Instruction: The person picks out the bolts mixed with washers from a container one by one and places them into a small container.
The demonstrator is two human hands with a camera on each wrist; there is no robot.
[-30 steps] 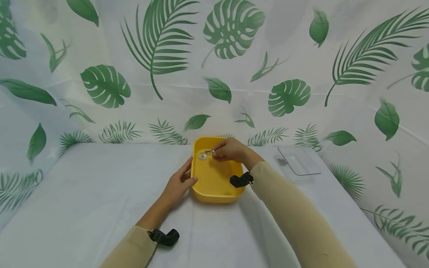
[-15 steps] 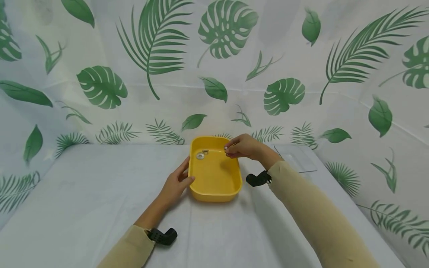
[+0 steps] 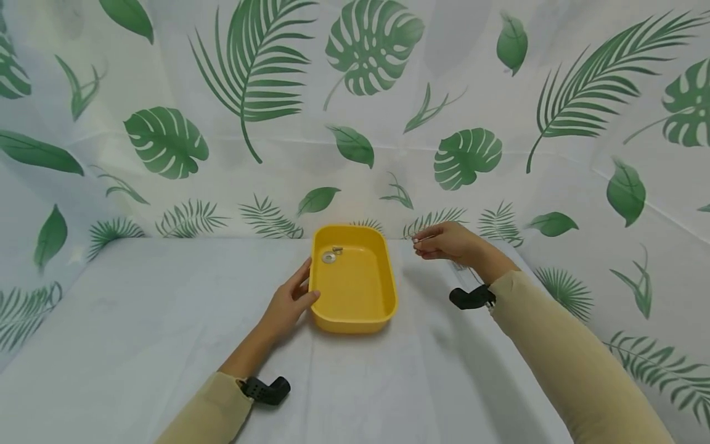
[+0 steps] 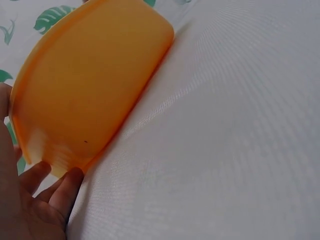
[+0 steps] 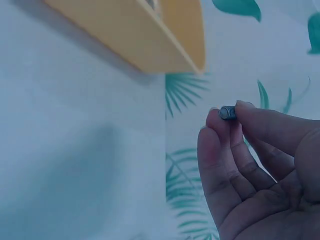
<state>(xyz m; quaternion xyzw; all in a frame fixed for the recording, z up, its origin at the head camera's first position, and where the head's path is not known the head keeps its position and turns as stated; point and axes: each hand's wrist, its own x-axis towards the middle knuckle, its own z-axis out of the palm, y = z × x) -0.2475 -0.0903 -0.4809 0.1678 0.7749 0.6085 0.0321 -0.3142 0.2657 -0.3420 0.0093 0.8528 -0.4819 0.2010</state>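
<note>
A yellow plastic tray stands upright on the white table. At its left side my left hand grips it, thumb over the rim; the left wrist view has fingertips against the outer wall. To the right of the tray, my right hand is held above the table. Between its thumb and fingers it pinches a small screw, whose threaded end shows in the right wrist view. Inside the tray's far left corner lie a silver washer and a small metal screw-like piece.
Behind the right wrist, a clear plastic box is mostly hidden; a few small metal pieces show beside the hand. A white cloth printed with green leaves hangs at the table's far edge.
My right hand has moved from inside the tray rightward past its rim, carrying the screw. The left hand keeps its grip, and the tray stays in place.
</note>
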